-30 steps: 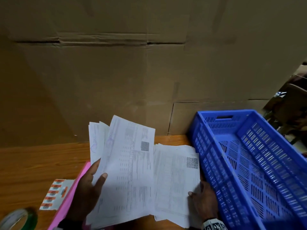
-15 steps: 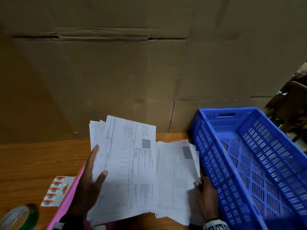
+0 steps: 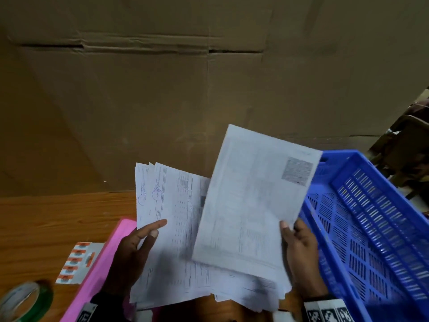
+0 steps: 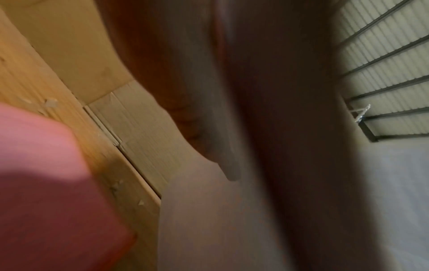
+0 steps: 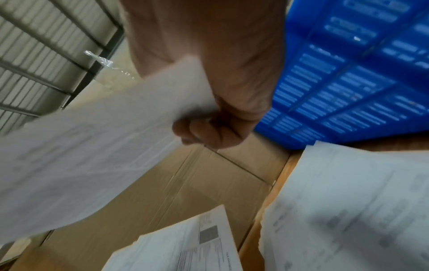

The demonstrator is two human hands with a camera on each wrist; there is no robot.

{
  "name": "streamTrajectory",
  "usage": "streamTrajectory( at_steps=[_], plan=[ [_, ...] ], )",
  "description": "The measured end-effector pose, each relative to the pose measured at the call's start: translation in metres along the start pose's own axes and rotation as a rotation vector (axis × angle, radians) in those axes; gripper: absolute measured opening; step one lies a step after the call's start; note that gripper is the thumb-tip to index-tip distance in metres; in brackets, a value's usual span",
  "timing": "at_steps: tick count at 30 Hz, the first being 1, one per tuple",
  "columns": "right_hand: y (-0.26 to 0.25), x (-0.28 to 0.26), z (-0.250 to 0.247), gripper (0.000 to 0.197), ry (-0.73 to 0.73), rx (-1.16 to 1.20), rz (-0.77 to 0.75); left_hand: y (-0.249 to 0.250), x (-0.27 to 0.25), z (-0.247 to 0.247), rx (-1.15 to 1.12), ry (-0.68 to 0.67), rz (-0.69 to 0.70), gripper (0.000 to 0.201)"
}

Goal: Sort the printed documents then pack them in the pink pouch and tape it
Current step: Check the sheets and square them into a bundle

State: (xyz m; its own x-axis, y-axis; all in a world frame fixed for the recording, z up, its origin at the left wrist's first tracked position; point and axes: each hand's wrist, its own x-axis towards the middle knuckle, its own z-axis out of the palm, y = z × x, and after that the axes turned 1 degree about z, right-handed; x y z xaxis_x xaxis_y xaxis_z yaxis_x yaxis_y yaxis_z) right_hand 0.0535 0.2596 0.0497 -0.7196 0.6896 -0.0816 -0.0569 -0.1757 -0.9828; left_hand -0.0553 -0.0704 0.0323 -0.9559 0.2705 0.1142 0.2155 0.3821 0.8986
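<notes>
My right hand point(image 3: 293, 238) pinches the edge of one printed sheet point(image 3: 253, 201) and holds it raised above the loose pile of documents point(image 3: 246, 291) on the wooden table. The right wrist view shows the same right hand point(image 5: 209, 126) with thumb and fingers closed on that sheet point(image 5: 92, 152). My left hand point(image 3: 139, 242) holds a fanned sheaf of printed documents point(image 3: 171, 219), thumb on top. The pink pouch point(image 3: 102, 263) lies flat under my left hand, also seen as a pink pouch point(image 4: 41, 183) corner in the left wrist view.
A blue slotted crate point(image 3: 371, 228) stands at the right, close to my right hand. A tape roll point(image 3: 25, 300) sits at the lower left beside a sheet of orange labels point(image 3: 76, 263). A wall of cardboard boxes point(image 3: 162, 101) rises behind the table point(image 3: 58, 219).
My right hand has lifted one sheet off the pile on the table and brought it up and toward the sheaf in my left hand. The left hand has barely moved.
</notes>
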Motion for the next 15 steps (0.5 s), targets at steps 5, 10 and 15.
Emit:
streamTrajectory(
  at_steps=[5, 10, 15],
  plan=[
    [0.03, -0.01, 0.022, 0.023, -0.247, -0.233, 0.11, 0.022, -0.005, 0.009, -0.138, -0.04, -0.12, 0.025],
    [0.055, -0.022, 0.038, 0.015, -0.324, -0.324, 0.122, 0.02, -0.01, 0.012, -0.067, -0.076, -0.063, 0.045],
    [0.072, -0.021, 0.031, 0.023, -0.191, -0.458, 0.134, 0.006, -0.014, 0.01, 0.001, -0.011, -0.089, 0.052]
  ],
)
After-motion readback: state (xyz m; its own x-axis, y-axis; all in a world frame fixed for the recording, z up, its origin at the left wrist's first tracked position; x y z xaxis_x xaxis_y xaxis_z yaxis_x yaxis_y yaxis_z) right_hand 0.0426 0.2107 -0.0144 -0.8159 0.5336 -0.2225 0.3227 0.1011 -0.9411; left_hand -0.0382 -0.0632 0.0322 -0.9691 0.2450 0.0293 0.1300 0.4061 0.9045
